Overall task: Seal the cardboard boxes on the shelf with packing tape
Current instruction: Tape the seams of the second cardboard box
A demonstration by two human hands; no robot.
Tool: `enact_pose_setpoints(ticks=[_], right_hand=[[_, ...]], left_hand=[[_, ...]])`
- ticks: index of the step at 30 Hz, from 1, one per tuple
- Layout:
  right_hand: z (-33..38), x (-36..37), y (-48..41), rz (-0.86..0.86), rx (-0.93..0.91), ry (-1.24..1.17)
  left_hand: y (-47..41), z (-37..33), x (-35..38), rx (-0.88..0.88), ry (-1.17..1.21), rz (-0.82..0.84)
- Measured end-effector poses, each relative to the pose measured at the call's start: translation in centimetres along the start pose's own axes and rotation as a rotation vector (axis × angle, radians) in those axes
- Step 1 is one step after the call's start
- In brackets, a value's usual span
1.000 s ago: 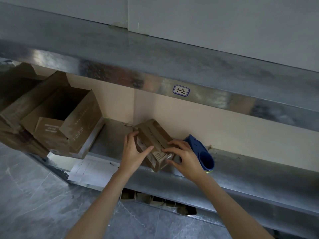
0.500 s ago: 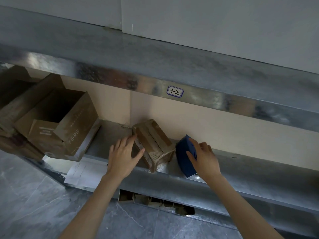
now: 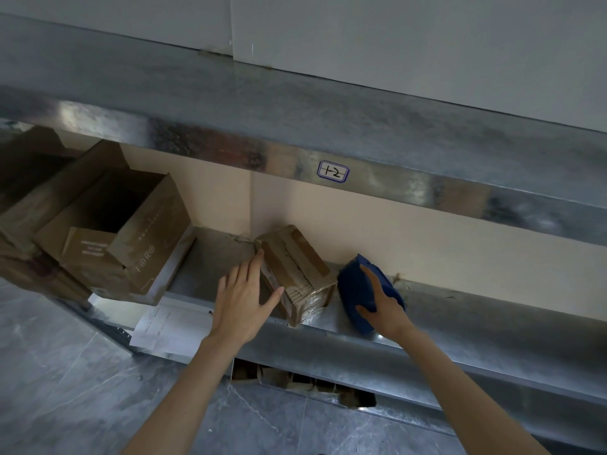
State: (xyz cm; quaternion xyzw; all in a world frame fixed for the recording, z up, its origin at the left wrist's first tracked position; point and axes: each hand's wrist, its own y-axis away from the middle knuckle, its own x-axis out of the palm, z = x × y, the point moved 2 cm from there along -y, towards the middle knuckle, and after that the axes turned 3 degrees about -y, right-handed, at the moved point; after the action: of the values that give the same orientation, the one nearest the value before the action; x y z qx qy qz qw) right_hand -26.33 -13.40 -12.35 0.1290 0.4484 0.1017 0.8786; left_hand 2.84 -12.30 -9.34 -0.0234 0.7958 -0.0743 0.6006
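R hand (image 3: 382, 310) left taped carton (image 3: 292, 257), now grips blue tape dispenser (image 3: 353, 290); L hand (image 3: 243, 303) flat, fingers straight, against carton side. Shelf label (image 3: 332, 172): "1-2".

The metal shelf (image 3: 492, 326) bears a small box (image 3: 295, 267), blue tape dispenser (image 3: 356, 290), open cartons (image 3: 131, 251) and paper (image 3: 167, 330).

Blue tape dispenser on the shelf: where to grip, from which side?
Grip the blue tape dispenser across its rounded body, coming from the front right, where the right hand closes on it. The small box crowds its left side and the wall blocks the back.
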Motion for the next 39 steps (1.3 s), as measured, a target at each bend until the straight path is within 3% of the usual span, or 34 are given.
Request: enact_pose_setpoints(ticks=[7,14,23,28,34,39], right_hand=[[0.3,-2.0,-1.0,0.033,-0.032,-0.048],[0.8,-1.3,-1.1,0.027,0.054,-0.04],[3.6,-4.0,1.2,-0.065,-0.015,0.134],[6.4,-5.1,4.3,-0.159,-0.15,0.164],[9.3,-5.5,6.3,-0.559,-0.401,0.285],[10.6,-5.6,6.0,-0.408,-0.577,0.379]], left_hand=[[0.6,-0.7,0.0,0.012,0.09,0.017],[1.0,-1.3,0.0,0.016,0.165,0.051],[1.3,-1.4,-0.6,0.036,0.27,0.08],[1.1,-1.1,-1.0,0.065,0.335,0.072],[0.6,-0.5,-3.2,0.147,0.506,0.045],[-0.3,-0.2,-4.7,0.153,0.622,-0.009]])
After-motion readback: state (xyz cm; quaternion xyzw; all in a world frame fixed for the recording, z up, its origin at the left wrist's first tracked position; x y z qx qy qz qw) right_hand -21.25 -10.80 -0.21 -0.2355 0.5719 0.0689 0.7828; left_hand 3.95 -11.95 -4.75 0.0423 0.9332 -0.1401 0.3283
